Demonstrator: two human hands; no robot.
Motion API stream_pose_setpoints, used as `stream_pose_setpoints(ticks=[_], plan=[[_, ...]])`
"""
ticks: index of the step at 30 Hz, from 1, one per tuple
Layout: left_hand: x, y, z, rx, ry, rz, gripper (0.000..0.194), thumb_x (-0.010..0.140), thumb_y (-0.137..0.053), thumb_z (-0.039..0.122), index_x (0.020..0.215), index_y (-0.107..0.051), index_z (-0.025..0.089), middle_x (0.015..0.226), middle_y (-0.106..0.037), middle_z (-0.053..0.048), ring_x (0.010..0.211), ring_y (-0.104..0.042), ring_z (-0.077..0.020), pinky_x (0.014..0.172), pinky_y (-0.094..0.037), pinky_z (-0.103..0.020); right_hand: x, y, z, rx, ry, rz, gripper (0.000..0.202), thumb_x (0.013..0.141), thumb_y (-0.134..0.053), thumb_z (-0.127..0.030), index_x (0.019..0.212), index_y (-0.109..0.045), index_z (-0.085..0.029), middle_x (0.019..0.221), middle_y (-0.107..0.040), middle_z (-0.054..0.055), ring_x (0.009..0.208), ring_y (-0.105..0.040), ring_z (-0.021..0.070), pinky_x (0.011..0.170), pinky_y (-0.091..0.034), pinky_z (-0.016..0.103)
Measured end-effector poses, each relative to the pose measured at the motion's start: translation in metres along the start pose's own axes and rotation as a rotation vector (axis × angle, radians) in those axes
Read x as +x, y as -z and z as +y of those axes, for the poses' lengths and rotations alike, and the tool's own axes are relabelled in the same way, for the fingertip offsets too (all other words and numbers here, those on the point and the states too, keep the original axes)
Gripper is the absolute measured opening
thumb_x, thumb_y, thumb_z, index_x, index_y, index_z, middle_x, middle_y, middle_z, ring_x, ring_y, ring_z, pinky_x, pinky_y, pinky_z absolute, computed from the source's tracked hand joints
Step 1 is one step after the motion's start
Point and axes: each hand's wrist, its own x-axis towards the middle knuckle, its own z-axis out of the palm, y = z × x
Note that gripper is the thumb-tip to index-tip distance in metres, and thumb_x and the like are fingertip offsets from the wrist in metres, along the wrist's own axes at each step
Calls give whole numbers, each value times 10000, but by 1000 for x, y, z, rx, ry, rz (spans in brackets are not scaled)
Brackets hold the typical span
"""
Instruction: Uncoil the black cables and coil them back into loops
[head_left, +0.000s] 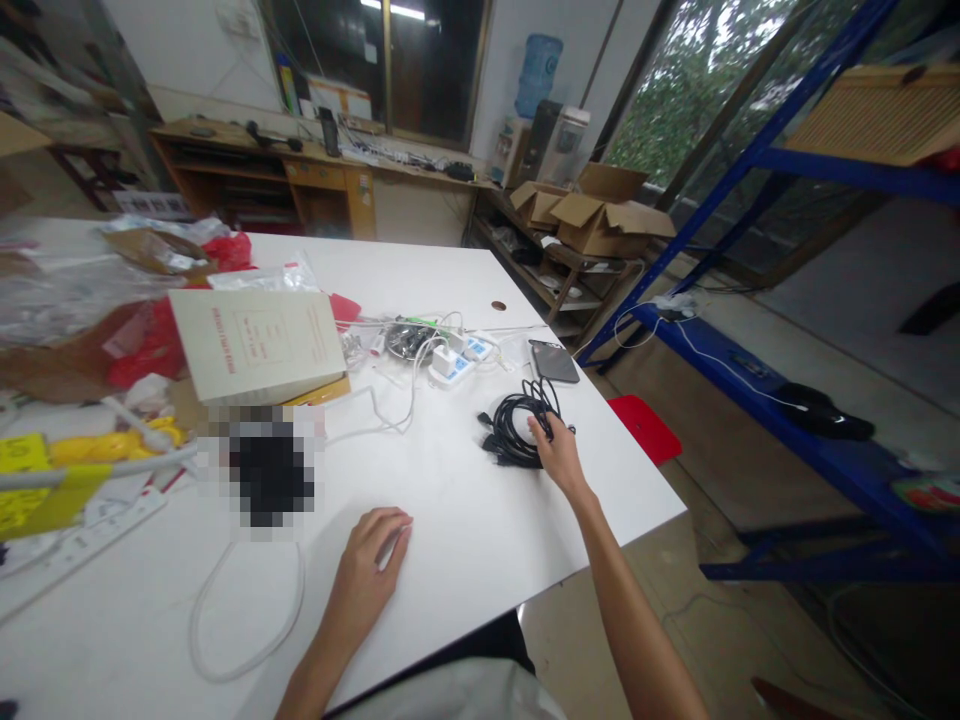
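A coiled black cable point(514, 425) with dark plugs at its left side lies on the white table point(450, 540), toward the right edge. My right hand point(559, 450) is closed around the right side of the coil, fingers partly hidden by it. My left hand point(377, 545) rests near the table's front edge, fingers loosely bent and thumb apart, with nothing in it. Behind the coil sits a dark flat phone-like device point(553, 361). A white power strip point(451, 368) with plugs stands just beyond the coil to the left.
Printed pale cardboard point(259, 345), plastic bags and a yellow-taped cable crowd the left side. A white cable loop point(196, 625) lies at front left. A blue metal shelf point(750, 400) and a red stool point(645, 428) stand to the right; open cartons point(607, 225) are behind.
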Motion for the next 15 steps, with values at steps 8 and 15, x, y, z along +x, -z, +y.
stream_pose_setpoints(ticks=[8, 15], plan=[[-2, -1, -2, -30, 6, -7, 156, 1045, -614, 335, 1049, -746, 252, 1081, -754, -62, 1031, -731, -228, 923, -618, -377, 19, 59, -63, 426, -81, 291, 481, 1075, -425, -692, 850, -349, -274, 637, -384, -90, 488, -409, 102, 452, -356, 231], [-3, 0, 0, -74, 30, 14, 185, 1040, -626, 366, 1106, -762, 261, 1111, -769, -67, 1074, -738, -247, 968, -621, -424, -9, 96, -128, 738, -13, 268, 458, 1079, -533, -608, 835, -358, -263, 612, -247, -107, 471, -233, 72, 426, -201, 194]])
